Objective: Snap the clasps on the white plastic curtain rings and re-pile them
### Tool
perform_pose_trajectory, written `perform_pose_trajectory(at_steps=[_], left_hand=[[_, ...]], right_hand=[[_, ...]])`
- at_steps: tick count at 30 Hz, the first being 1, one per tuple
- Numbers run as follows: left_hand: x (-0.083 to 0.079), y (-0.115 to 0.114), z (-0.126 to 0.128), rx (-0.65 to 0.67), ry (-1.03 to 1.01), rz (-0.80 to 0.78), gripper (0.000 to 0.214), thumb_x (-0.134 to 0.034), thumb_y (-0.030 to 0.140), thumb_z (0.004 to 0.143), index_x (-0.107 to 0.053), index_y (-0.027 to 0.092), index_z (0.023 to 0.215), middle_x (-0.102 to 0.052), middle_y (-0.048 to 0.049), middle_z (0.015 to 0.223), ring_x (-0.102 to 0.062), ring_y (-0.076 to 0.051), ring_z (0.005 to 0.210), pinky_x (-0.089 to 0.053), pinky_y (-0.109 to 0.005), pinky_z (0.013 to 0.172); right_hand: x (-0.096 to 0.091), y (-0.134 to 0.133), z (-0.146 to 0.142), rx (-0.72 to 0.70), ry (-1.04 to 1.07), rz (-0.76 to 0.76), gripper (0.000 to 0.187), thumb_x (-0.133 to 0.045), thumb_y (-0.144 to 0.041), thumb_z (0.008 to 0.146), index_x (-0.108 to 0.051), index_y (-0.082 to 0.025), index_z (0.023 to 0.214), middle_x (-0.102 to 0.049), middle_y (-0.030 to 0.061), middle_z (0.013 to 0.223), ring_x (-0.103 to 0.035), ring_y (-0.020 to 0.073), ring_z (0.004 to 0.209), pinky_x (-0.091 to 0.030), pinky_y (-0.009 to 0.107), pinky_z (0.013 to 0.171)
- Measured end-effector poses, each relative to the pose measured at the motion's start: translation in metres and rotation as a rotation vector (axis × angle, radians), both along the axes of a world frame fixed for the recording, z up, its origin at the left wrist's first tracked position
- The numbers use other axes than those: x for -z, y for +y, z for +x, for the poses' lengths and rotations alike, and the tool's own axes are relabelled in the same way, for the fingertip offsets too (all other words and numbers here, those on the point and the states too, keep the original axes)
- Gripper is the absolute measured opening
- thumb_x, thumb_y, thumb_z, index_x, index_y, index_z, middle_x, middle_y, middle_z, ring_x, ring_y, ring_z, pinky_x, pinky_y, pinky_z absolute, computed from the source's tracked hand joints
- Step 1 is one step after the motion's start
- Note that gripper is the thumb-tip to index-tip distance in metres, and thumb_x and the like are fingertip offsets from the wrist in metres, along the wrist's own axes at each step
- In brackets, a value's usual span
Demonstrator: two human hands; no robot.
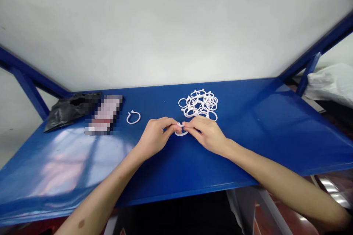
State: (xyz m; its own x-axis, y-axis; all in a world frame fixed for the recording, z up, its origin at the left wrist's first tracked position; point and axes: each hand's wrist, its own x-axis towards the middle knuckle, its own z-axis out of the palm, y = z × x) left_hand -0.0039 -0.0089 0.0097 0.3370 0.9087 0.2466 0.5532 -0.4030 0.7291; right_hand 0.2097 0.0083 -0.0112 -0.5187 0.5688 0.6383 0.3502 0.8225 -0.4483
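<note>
Between my fingertips is a white plastic ring (181,134), which looks like a shower curtain ring. My left hand (157,134) pinches its left side, and my right hand (208,132) pinches its right side. Fingers cover much of the ring's upper part, so I cannot tell whether its ends are joined. Just behind my right hand lies a loose pile of similar white rings (190,112), several of them with small knobs. Off to the left of my left hand, a single white ring (134,122) rests on the table with a gap in its upper left.
The blue table (248,128) meets a pale wall (176,25) at the back. Toward the left lie a black plastic bag (63,111) and a pixelated flat object (106,111). Blue frame bars (30,88) rise at both sides. A translucent white bag (331,82) sits beyond the right edge.
</note>
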Motion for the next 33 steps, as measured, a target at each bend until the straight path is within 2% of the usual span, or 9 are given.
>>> perform_pose_trajectory(at_steps=[9, 15, 17, 20, 22, 24, 27, 30, 33], left_hand=[[0.014, -0.001, 0.001, 0.029, 0.108, 0.144, 0.023, -0.054, 0.014, 0.094, -0.07, 0.023, 0.08, -0.075, 0.0033, 0.081, -0.068, -0.014, 0.075, -0.047, -0.025, 0.071], [0.001, 0.004, -0.003, 0.044, 0.171, 0.149, 0.022, -0.053, 0.029, 0.099, -0.072, 0.024, 0.087, -0.076, 0.001, 0.085, -0.068, -0.016, 0.078, -0.048, -0.027, 0.072], [-0.007, 0.01, -0.014, -0.045, 0.209, 0.176, 0.021, -0.054, 0.037, 0.098, -0.072, 0.025, 0.097, -0.076, -0.0004, 0.091, -0.068, -0.017, 0.08, -0.048, -0.028, 0.073], [-0.012, 0.021, -0.04, -0.4, 0.347, 0.202, 0.026, -0.054, 0.043, 0.097, -0.071, 0.025, 0.104, -0.074, -0.0039, 0.088, -0.065, -0.021, 0.074, -0.048, -0.033, 0.073], [-0.009, 0.029, -0.06, -0.569, 0.427, 0.223, 0.024, -0.052, 0.038, 0.096, -0.068, 0.023, 0.107, -0.072, -0.0069, 0.089, -0.066, -0.026, 0.084, -0.047, -0.037, 0.075], [-0.001, 0.034, -0.079, -0.607, 0.444, 0.253, 0.018, -0.053, 0.03, 0.092, -0.066, 0.021, 0.102, -0.07, -0.0092, 0.092, -0.064, -0.03, 0.097, -0.046, -0.04, 0.082], [0.014, 0.038, -0.099, -0.621, 0.398, 0.302, 0.006, -0.056, 0.019, 0.083, -0.062, 0.022, 0.084, -0.066, -0.0082, 0.086, -0.062, -0.032, 0.107, -0.042, -0.04, 0.089], [0.024, 0.038, -0.109, -0.609, 0.397, 0.29, 0.01, -0.056, 0.012, 0.077, -0.058, 0.021, 0.076, -0.061, -0.0048, 0.073, -0.063, -0.031, 0.101, -0.041, -0.038, 0.087], [0.029, 0.038, -0.112, -0.579, 0.405, 0.251, 0.014, -0.056, 0.007, 0.075, -0.059, 0.02, 0.078, -0.057, -0.0019, 0.069, -0.064, -0.027, 0.091, -0.04, -0.035, 0.082]], right_hand=[[0.002, 0.0, 0.005, 0.015, -0.174, 0.231, 0.021, -0.05, -0.015, 0.101, -0.07, -0.015, 0.103, -0.073, 0.0054, 0.083, -0.062, 0.015, 0.072, -0.052, 0.028, 0.063], [-0.002, 0.003, 0.002, 0.07, -0.138, 0.203, 0.017, -0.055, -0.02, 0.1, -0.071, -0.018, 0.104, -0.075, 0.0039, 0.088, -0.067, 0.0156, 0.081, -0.056, 0.029, 0.072], [-0.007, 0.011, 0.005, 0.155, -0.111, 0.173, 0.016, -0.057, -0.023, 0.099, -0.072, -0.02, 0.103, -0.076, 0.0036, 0.093, -0.068, 0.0164, 0.086, -0.056, 0.031, 0.077], [-0.019, 0.033, 0.013, 0.337, -0.105, 0.134, 0.018, -0.057, -0.028, 0.099, -0.074, -0.022, 0.098, -0.074, 0.0049, 0.095, -0.068, 0.0185, 0.088, -0.054, 0.033, 0.077], [-0.027, 0.053, 0.018, 0.446, -0.136, 0.049, 0.018, -0.059, -0.029, 0.096, -0.075, -0.022, 0.095, -0.072, 0.0062, 0.093, -0.066, 0.0206, 0.087, -0.053, 0.035, 0.073], [-0.033, 0.074, 0.019, 0.493, -0.214, -0.042, 0.016, -0.061, -0.027, 0.094, -0.076, -0.021, 0.092, -0.071, 0.0065, 0.089, -0.065, 0.0217, 0.085, -0.051, 0.036, 0.073], [-0.038, 0.099, 0.009, 0.515, -0.339, -0.196, 0.017, -0.061, -0.023, 0.09, -0.074, -0.02, 0.101, -0.072, 0.0061, 0.09, -0.065, 0.0212, 0.081, -0.049, 0.035, 0.071], [-0.038, 0.114, -0.003, 0.536, -0.448, -0.285, 0.017, -0.06, -0.019, 0.087, -0.075, -0.019, 0.097, -0.074, 0.0071, 0.091, -0.065, 0.0215, 0.08, -0.049, 0.035, 0.068], [-0.035, 0.119, -0.009, 0.56, -0.508, -0.287, 0.017, -0.058, -0.018, 0.086, -0.075, -0.017, 0.089, -0.073, 0.0096, 0.09, -0.065, 0.022, 0.08, -0.049, 0.035, 0.067]])
